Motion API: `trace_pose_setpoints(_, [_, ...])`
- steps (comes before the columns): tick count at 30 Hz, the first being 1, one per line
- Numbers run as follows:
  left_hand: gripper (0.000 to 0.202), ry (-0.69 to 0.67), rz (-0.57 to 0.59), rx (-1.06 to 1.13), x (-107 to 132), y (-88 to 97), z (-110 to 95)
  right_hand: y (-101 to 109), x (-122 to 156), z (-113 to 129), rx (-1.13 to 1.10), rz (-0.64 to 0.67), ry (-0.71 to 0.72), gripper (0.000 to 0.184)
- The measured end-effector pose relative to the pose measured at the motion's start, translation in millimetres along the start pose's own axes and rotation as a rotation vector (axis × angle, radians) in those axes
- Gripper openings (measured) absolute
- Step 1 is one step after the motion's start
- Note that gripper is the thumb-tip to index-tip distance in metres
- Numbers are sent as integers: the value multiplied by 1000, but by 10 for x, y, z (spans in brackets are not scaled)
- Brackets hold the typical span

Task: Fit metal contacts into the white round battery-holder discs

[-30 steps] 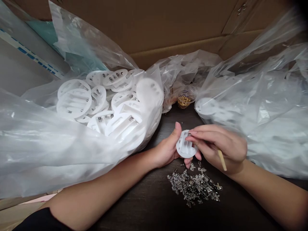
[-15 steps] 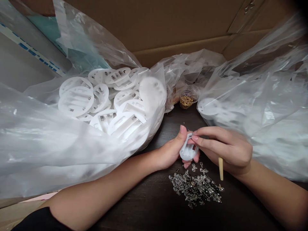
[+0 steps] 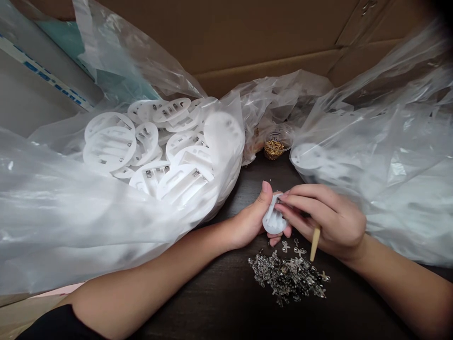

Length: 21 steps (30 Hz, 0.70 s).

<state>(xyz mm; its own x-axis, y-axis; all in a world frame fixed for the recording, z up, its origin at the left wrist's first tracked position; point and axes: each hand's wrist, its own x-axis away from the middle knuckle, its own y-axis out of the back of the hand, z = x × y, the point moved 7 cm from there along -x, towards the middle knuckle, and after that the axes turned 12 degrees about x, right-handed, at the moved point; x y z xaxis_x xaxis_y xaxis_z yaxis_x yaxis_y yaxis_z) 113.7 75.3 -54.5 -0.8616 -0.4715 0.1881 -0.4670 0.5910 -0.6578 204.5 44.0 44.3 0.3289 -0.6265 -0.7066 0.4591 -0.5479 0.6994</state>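
Beside metal parts (image 3: pixel 288 276), the left hand (image 3: pixel 252 221) clasps a disc (image 3: pixel 272 224); the half-curled right hand (image 3: pixel 327 212), holding a stick (image 3: pixel 314 244), touches it.

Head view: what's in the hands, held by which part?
Left hand: white disc, by its rim. Right hand: tan stick, lower end protruding, gripped part hidden; fingertips at the disc's far end.

One camera does all the work here, up on the wearer's head, facing forward and tipping steeply down! It's close in: left hand (image 3: pixel 253 217) and right hand (image 3: pixel 327 217) just right of centre, dark tabletop (image 3: pixel 212 293) below, brown cardboard (image 3: pixel 265 33) filling the top.
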Motion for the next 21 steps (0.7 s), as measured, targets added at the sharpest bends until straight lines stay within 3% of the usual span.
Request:
trace_pose_setpoints(12, [71,-116,26,91,22,-46,-60,16,3,29,-91,9,-257,21])
trace_pose_setpoints(21, [69,-98,41,111,13,-76,-68,7,11,3,-159,18,-272,22])
